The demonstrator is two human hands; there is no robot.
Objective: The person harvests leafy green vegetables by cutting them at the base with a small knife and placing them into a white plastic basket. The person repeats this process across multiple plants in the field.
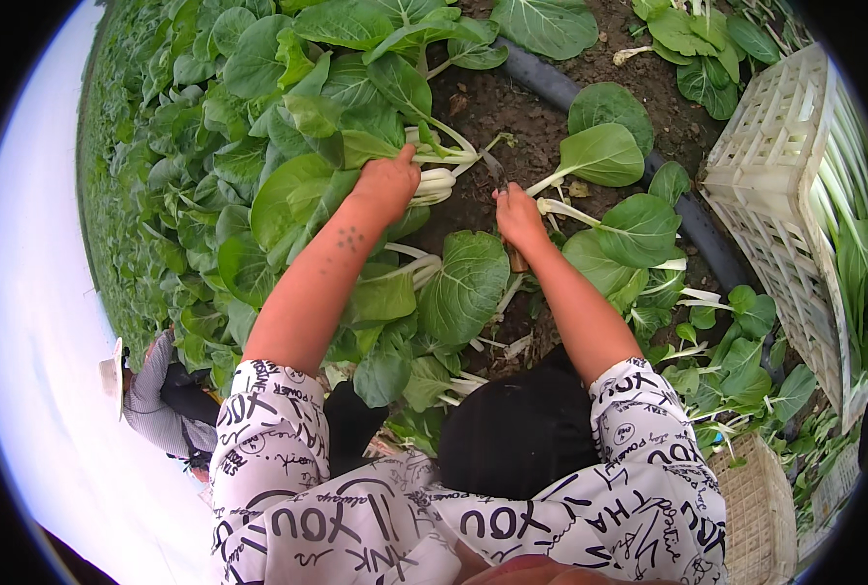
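Note:
My left hand (390, 184) is closed around the leaves of a bok choy plant (434, 186), whose pale stems point right, towards the soil. In my right hand (519, 213) is a small knife, its wooden handle (517, 259) showing below the fist. The dark knife blade (494, 167) reaches up and left, close to the base of a white stalk (457, 156); whether it touches the stalk I cannot tell. Loose bok choy leaves (609, 150) lie just right of my right hand. A broad leaf (467, 285) spreads below, between my forearms.
Dense bok choy rows (178, 146) fill the left. A dark hose (551, 80) runs diagonally across the soil (470, 95). At right stands a white plastic crate (766, 175) holding long-stemmed greens, with another crate (759, 497) lower down. A person in a hat (163, 409) is at far left.

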